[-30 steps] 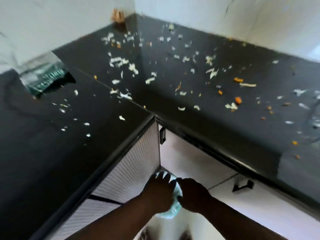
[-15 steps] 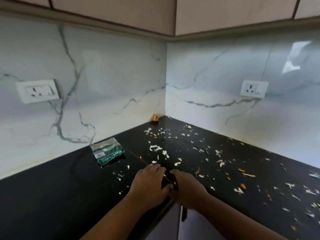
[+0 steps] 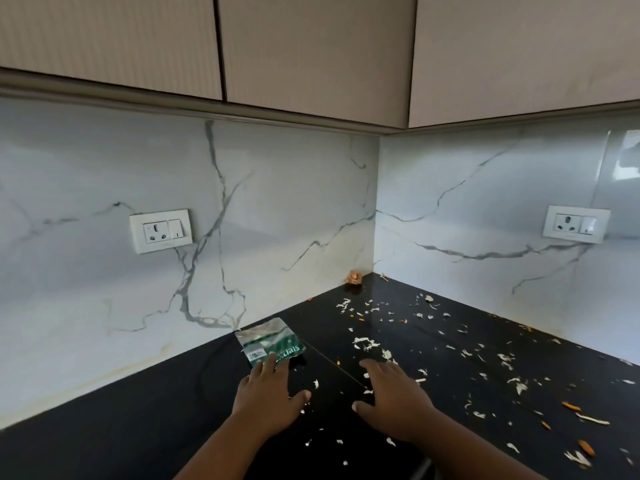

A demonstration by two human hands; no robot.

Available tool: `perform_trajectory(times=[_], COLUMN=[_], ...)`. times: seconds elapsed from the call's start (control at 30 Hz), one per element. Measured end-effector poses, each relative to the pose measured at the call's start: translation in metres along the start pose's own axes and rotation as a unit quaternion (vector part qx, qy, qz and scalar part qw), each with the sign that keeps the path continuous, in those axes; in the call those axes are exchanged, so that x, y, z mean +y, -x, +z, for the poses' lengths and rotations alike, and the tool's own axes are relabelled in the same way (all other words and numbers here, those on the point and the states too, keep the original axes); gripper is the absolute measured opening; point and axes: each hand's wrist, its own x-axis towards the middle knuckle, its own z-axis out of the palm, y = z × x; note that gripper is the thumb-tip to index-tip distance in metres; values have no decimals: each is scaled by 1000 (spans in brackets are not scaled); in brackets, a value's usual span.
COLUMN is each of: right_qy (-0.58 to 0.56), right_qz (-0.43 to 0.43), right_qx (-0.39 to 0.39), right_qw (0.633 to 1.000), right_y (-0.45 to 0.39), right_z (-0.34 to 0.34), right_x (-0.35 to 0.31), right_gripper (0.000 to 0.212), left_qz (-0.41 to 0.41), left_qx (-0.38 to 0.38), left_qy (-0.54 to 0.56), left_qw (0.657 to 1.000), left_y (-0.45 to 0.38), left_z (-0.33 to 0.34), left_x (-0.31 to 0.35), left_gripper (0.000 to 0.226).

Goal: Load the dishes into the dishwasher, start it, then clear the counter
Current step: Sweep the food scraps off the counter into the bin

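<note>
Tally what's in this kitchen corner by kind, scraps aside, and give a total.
Hands: 2, left hand reaching to the packet, right hand spread over the counter
Wall sockets: 2, left socket, right socket
Green packet: 1
Small brown object in the corner: 1
Total: 6

White marble-patterned wall panels [image 3: 277, 209] with grey veins are meeting in a corner beneath ribbed beige upper cabinets [image 3: 311, 46]. Two white socket plates are sitting on the walls, one at left [image 3: 161, 231] and one at right [image 3: 576, 224], while daylight is glinting off the glossy right-hand panel [image 3: 627, 157].
</note>
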Motion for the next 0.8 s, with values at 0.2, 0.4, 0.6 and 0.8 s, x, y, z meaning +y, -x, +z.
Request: perform_trajectory(times=[0.2, 0.4, 0.6, 0.8], right_qy=[5, -15, -37, -79], right_qz=[1, -8, -30, -31], right_qx=[-22, -37, -47, -36], right_qw=[1000, 999, 998, 996], right_y=[-26, -64, -112, -172], right_z=[13, 24, 36, 47], right_x=[1, 17, 54, 103], right_gripper=[80, 79, 78, 66], left_qz=[-33, -67, -118, -193], left_qx=[-32, -46, -29, -38], left_qy=[3, -3, -22, -54], left_qw=[999, 997, 992, 979], left_y=[-21, -51, -103, -165], left_z=[18, 31, 48, 73], left_x=[-19, -21, -10, -1], left_gripper=[82, 94, 94, 97])
